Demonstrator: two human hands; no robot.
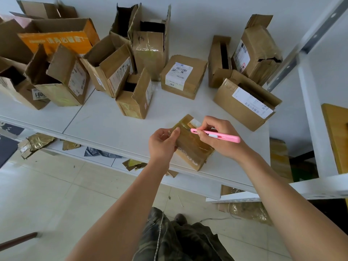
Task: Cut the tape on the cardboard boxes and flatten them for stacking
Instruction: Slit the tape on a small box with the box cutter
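Note:
A small taped cardboard box (190,147) lies at the front edge of the white table (105,125). My left hand (162,144) grips the box's left end, thumb on its top face. My right hand (216,136) holds a pink utility knife (222,136) like a pen. The knife's tip touches the glossy tape near the far end of the box's top. Part of the box is hidden under both hands.
Several cardboard boxes (183,76), open and closed, stand across the back of the table. A white metal shelf frame (308,113) rises at the right. Tape and cardboard scraps (34,145) lie on the tiled floor under the table.

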